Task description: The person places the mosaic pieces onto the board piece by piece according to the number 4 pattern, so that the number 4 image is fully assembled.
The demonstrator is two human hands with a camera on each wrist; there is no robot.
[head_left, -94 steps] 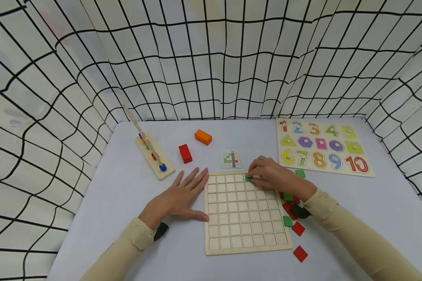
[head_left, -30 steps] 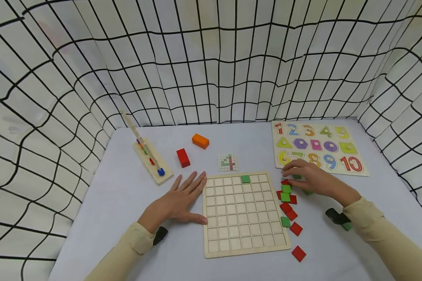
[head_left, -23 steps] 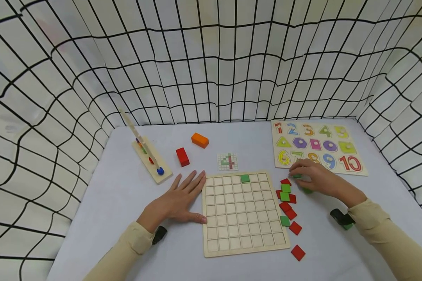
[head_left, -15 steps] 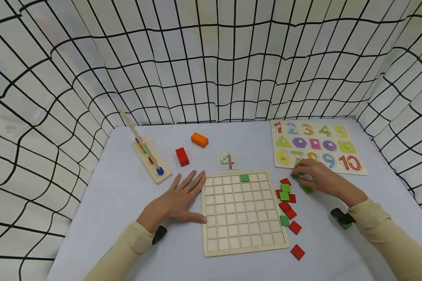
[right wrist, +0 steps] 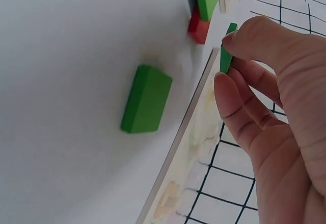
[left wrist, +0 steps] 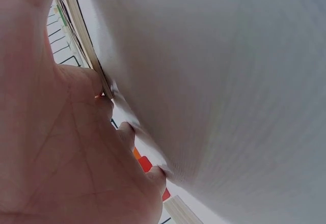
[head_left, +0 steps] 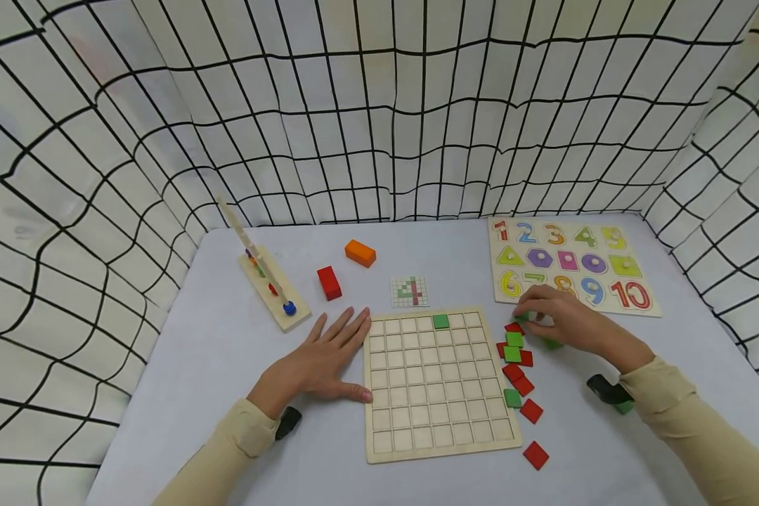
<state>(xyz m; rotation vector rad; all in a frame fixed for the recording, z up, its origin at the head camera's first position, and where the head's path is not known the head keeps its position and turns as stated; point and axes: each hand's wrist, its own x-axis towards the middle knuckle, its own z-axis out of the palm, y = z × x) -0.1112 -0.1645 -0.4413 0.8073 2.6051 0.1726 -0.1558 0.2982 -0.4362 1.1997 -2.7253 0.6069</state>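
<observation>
Currently I have the right hand (head_left: 569, 322) pinching a green tile (right wrist: 226, 58) between thumb and fingers, near the number board (head_left: 639, 284). It should be light, stiff and a bit slippery, so I'd favour its edges. My left hand (head_left: 316, 362) rests spread, gripping nothing, thumb at the edge of the grid board (head_left: 422, 393). Loose tiles (head_left: 512, 354) crowd that board's right side, easily bumped, I think.
</observation>
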